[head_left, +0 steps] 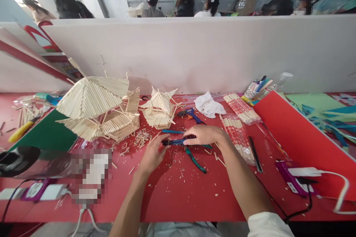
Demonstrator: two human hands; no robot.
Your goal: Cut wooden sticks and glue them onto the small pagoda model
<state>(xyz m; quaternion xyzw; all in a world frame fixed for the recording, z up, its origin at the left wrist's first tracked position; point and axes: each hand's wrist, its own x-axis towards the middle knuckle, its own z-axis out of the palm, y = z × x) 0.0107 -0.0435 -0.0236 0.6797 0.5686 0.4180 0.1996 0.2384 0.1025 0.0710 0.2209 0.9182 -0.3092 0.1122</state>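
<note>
A narrow dark-blue tool (174,142) lies crosswise over the red table (178,196), pinched at three o'clock by the right hand (204,136); the left hand (152,153) curves at its nine o'clock end, grip unclear. Toward two o'clock, clear packs (240,108) hold pale sticks (248,155); beyond, a patterned cup (250,92) holds pens (261,83).
</note>
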